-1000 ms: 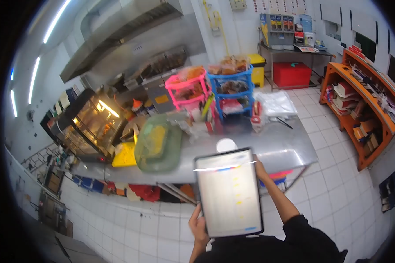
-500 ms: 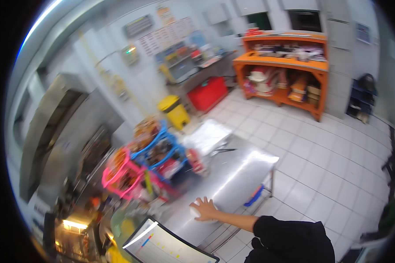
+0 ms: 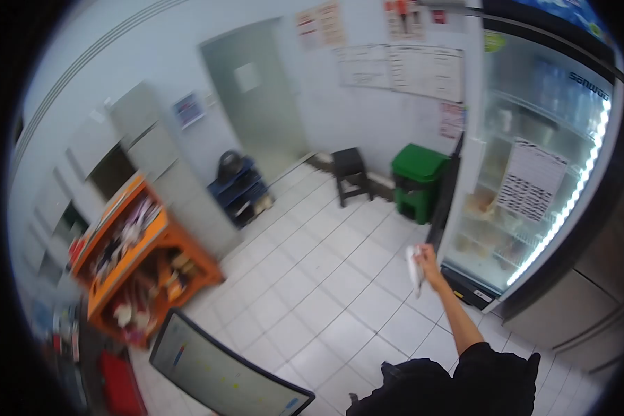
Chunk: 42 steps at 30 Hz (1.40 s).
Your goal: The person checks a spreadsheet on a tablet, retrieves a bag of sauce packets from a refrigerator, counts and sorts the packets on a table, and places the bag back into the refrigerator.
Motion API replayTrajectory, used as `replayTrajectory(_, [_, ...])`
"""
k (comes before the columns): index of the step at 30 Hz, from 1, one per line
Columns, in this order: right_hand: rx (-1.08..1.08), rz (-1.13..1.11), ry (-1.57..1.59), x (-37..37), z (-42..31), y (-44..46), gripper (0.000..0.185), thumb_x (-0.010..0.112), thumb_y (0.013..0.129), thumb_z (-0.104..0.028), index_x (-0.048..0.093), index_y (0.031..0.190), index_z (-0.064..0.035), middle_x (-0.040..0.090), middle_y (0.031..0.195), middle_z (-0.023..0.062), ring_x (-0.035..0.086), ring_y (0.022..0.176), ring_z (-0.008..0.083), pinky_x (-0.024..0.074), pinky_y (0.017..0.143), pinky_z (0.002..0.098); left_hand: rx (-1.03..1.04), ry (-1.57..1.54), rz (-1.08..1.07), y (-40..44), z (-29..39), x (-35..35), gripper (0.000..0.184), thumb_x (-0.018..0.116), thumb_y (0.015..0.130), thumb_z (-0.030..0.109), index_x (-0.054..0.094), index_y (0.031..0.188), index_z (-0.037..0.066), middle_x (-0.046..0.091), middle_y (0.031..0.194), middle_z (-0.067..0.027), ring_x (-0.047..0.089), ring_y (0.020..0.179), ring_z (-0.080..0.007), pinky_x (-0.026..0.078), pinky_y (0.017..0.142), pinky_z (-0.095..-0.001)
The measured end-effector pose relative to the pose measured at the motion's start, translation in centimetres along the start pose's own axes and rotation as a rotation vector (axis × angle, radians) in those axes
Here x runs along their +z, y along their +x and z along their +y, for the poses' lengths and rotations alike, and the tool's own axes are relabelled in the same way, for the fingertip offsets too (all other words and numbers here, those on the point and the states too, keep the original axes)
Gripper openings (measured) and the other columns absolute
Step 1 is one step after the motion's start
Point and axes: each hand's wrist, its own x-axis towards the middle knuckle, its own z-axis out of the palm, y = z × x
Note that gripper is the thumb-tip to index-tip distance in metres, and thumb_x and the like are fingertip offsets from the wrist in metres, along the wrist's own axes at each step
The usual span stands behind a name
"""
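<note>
My right hand (image 3: 428, 265) is closed round a small white object (image 3: 414, 269), held out over the tiled floor, left of the glass-door fridge. What the object is cannot be made out. A tablet (image 3: 222, 367) with a lit screen and black frame is tilted at the bottom left. My left hand is hidden; only a trace of skin may show at the tablet's lower edge.
A lit fridge (image 3: 527, 152) stands at the right. Against the far wall are a green bin (image 3: 417, 182), a black stool (image 3: 349, 173) and a blue rack (image 3: 239, 191). An orange shelf unit (image 3: 177, 236) and a red box (image 3: 121, 385) are at the left.
The view has swung right, from the steel table to the fridge. My right hand left the tablet, reached a white item on the table, and now holds a white object away from it.
</note>
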Motion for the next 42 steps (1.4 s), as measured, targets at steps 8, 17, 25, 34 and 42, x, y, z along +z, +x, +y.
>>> replayTrajectory(8, [-0.145, 0.514, -0.008, -18.9, -8.9, 14.7, 0.095, 0.077, 0.078, -0.037, 0.019, 0.15, -0.0147, 0.026, 0.148, 0.021, 0.026, 0.138, 0.0355, 0.0344, 0.106, 0.0463, -0.464, -0.976, -0.51, 3.1, 0.0, 24.3, 0.049, 0.051, 0.096, 0.035, 0.051, 0.127, -0.004, 0.059, 0.128, -0.021, 0.061, 0.111, -0.0346, 0.047, 0.097, -0.0458])
replayTrajectory(17, [-0.045, 0.652, -0.009, -16.6, -6.5, 22.6, 0.102, 0.078, 0.073, -0.041, 0.012, 0.146, -0.0155, 0.028, 0.143, 0.0173, 0.047, 0.12, 0.0315, 0.0479, 0.079, 0.0446, -0.628, -0.871, -0.909, 11.2, 0.2, 45.3, 0.045, 0.045, 0.101, 0.019, 0.041, 0.14, -0.004, 0.056, 0.125, -0.0253, 0.061, 0.103, -0.0355, 0.054, 0.085, -0.0411])
replayTrajectory(25, [0.097, 0.614, 0.068, -12.4, -13.0, 12.8, 0.109, 0.085, 0.066, -0.034, 0.015, 0.146, -0.0097, 0.029, 0.143, 0.02, 0.054, 0.104, 0.0262, 0.05, 0.079, 0.035, -0.249, -1.186, -1.265, 16.1, 3.6, 59.9, 0.056, 0.028, 0.102, 0.039, 0.035, 0.144, 0.002, 0.048, 0.137, -0.0118, 0.053, 0.121, -0.0263, 0.047, 0.098, -0.0395])
replayTrajectory(34, [0.264, 0.873, -0.064, -4.4, -17.5, -10.8, 0.142, 0.09, 0.049, -0.032, -0.003, 0.153, -0.0086, 0.009, 0.154, 0.0227, 0.057, 0.1, 0.0322, 0.0525, 0.077, 0.0366, -0.597, -1.404, -1.546, 10.2, 9.5, 65.5, 0.062, 0.03, 0.1, 0.036, 0.024, 0.146, -0.006, 0.05, 0.135, -0.022, 0.06, 0.114, -0.0296, 0.052, 0.093, -0.0374])
replayTrajectory(42, [0.411, 1.46, -0.11, -4.6, -16.6, -24.1, 0.143, 0.085, 0.055, -0.018, -0.022, 0.147, 0.0009, -0.01, 0.156, 0.0286, 0.057, 0.101, 0.0344, 0.0541, 0.07, 0.0359, -0.657, -1.526, -1.988, 1.9, 15.1, 65.1, 0.062, 0.029, 0.102, 0.04, 0.025, 0.147, -0.001, 0.052, 0.134, -0.0189, 0.058, 0.115, -0.0289, 0.048, 0.096, -0.0379])
